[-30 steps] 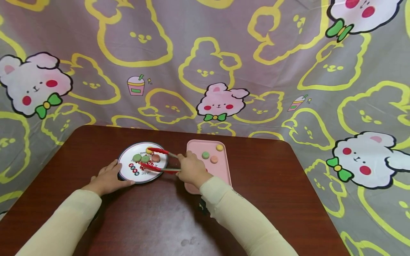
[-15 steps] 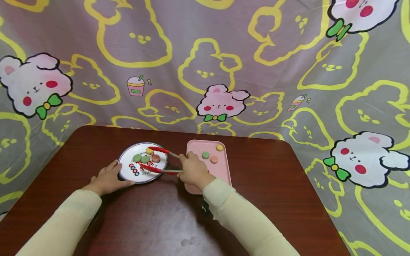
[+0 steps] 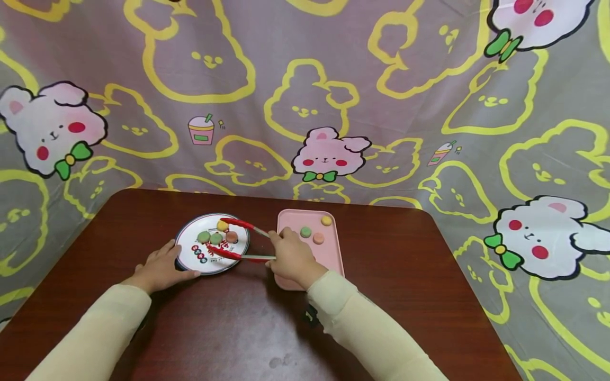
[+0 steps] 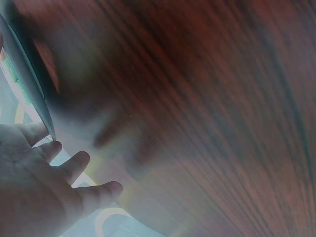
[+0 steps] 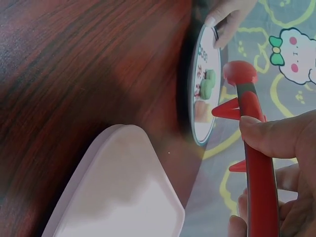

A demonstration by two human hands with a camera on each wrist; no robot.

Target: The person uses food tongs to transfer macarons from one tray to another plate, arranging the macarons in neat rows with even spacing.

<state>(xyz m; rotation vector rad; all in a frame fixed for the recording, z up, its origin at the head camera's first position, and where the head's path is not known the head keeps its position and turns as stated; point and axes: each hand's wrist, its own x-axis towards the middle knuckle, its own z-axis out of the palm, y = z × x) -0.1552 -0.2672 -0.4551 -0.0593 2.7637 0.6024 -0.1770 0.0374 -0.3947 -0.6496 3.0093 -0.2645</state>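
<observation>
A white, dark-rimmed plate (image 3: 188,234) lies left of centre in the head view. On it sit several macarons: green (image 3: 204,236), yellow (image 3: 222,225) and brownish pink (image 3: 231,236). My left hand (image 3: 159,267) rests against the plate's left side, its fingers fairly straight and touching the rim. With my right hand (image 3: 293,258) I hold red-and-metal tongs (image 3: 238,223) over the plate. The tongs' arms are spread, one tip by the yellow macaron, the other below the green ones. In the right wrist view my thumb (image 5: 256,133) presses on the tongs' red handle.
A pink tray (image 3: 332,262) lies partly under my right hand, bearing a yellow macaron (image 3: 326,220), a green macaron (image 3: 305,232) and a peach macaron (image 3: 317,238). Both stand on a dark wood table (image 3: 391,275). A patterned cloth (image 3: 405,106) hangs behind the table.
My right hand has drawn slightly to the right, and the tongs' arms stand a little wider apart. The left hand, plate and macarons show no clear change.
</observation>
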